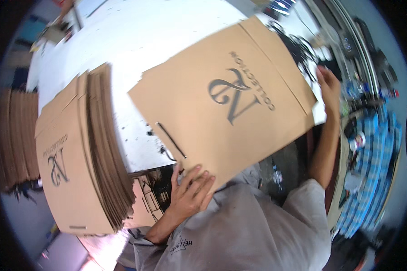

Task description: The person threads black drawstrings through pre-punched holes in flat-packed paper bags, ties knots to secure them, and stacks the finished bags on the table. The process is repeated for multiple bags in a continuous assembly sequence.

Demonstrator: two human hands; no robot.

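Note:
A flat brown paper bag (199, 90) with a dark printed emblem lies tilted across the white table before me. A black cord handle (171, 140) is threaded through its near left edge, with a loose loop hanging beside it. My left hand (192, 192) rests on the bag's near corner by this cord, fingers spread over the paper and thumb apart. Beyond the bag's right end my right hand (329, 88) is raised next to a tangled heap of black cords (296, 47). Its fingers are partly bent and somewhat blurred; nothing shows in them.
To my left stands a thick stack of matching brown bags (70, 153), with another brown stack (18, 140) farther left. On the right are blue checked fabric (368, 176), a small white container (357, 141) and a metal rail (359, 40). The white table (140, 31) extends away from me.

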